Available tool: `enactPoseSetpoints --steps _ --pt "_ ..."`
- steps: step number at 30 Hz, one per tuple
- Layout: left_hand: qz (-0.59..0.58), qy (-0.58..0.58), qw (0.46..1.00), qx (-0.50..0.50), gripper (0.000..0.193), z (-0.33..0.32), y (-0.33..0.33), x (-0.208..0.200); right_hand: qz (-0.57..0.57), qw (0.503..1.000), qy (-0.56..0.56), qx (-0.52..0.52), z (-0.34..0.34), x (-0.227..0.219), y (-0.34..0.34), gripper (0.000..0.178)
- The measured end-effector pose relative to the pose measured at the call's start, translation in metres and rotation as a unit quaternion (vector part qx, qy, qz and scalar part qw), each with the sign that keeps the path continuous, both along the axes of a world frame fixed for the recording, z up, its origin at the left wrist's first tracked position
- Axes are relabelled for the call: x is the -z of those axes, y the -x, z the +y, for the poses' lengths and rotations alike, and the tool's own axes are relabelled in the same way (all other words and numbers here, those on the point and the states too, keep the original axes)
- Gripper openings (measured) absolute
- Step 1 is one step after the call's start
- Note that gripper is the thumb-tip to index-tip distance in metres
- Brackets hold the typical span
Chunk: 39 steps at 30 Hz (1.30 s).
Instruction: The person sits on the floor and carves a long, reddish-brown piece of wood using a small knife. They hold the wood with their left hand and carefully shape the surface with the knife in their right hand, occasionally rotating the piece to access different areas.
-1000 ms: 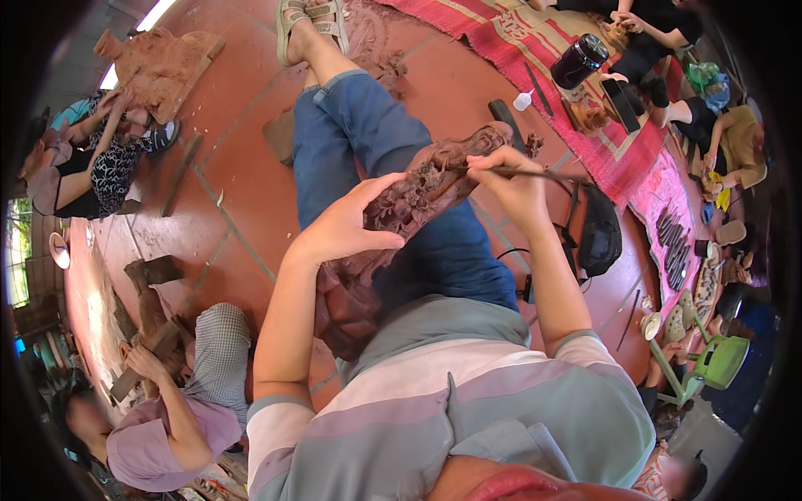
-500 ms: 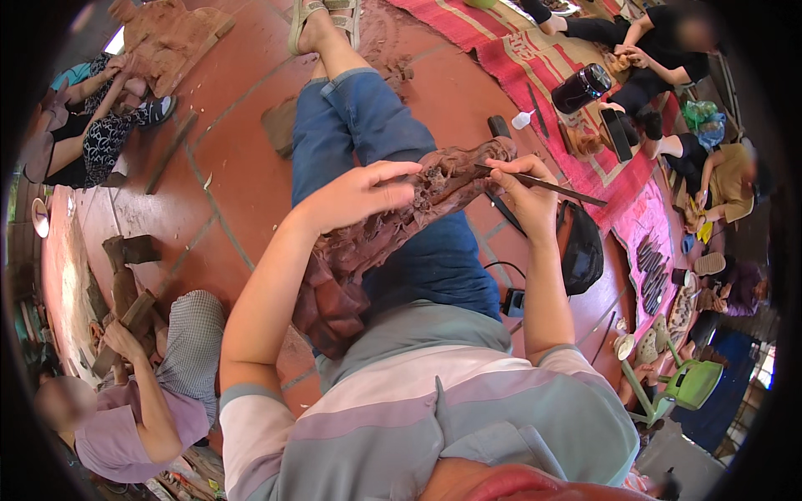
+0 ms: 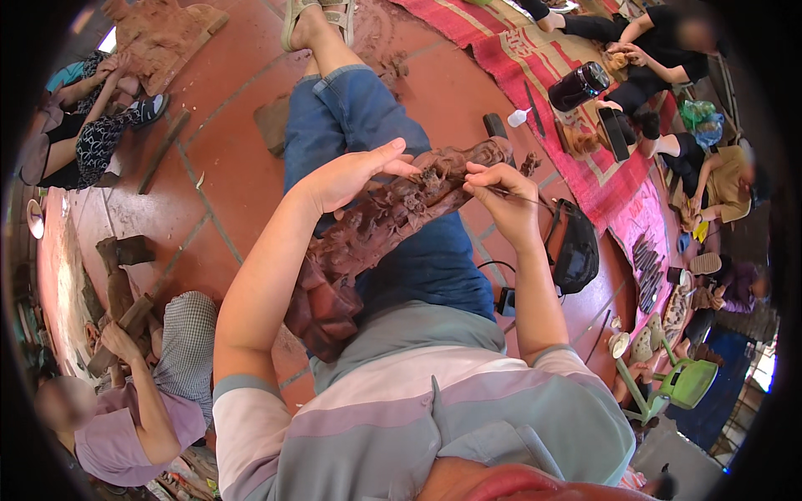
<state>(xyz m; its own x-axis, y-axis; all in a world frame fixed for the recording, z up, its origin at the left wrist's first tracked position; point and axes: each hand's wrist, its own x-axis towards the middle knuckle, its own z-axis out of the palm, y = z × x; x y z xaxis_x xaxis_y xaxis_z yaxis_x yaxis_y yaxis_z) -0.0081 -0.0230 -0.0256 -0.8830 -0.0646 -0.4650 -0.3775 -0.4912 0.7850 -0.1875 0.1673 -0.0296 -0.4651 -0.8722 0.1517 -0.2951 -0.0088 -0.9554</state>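
A long reddish-brown wooden carving (image 3: 393, 217) lies slantwise across the blue denim shorts (image 3: 447, 263), its broad end left of their waist, its narrow end over their right edge. The broad end is chunky, with smooth, faceted folds; the middle is crowded with deeply cut knobs and leaf-like curls, shadowed between them; a plainer, smoother band runs along the right side, and the narrow end is rounded. Above the shorts, the left hand (image 3: 359, 177) has its fingers apart at the carving's upper edge; whether it presses there I cannot tell. The right hand (image 3: 505, 196), right of the shorts, pinches a thin dark tool (image 3: 520, 198) near the narrow end.
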Motion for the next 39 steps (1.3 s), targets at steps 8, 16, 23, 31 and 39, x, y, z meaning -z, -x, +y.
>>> enactPoseSetpoints --steps 8,16,23,31,39 --pt "-0.028 0.061 0.997 -0.038 0.053 -0.002 -0.005 0.005 -0.171 0.981 0.078 0.055 0.006 -0.010 0.017 0.008" --pt "-0.009 0.275 0.959 -0.061 0.038 0.033 -0.054 -0.014 -0.153 0.988 -0.006 0.023 -0.004 -0.004 0.012 0.006" --pt "-0.006 0.319 0.945 -0.073 0.045 0.043 -0.054 -0.010 0.110 0.993 0.028 -0.039 -0.005 0.000 0.004 0.008" --pt "-0.037 0.331 0.941 -0.066 0.044 0.046 -0.055 -0.013 0.030 0.996 0.088 -0.001 0.000 0.005 0.005 0.007" --pt "-0.022 0.342 0.936 -0.080 0.047 0.048 -0.054 -0.011 -0.026 0.997 0.064 0.034 -0.003 -0.008 0.011 0.007"
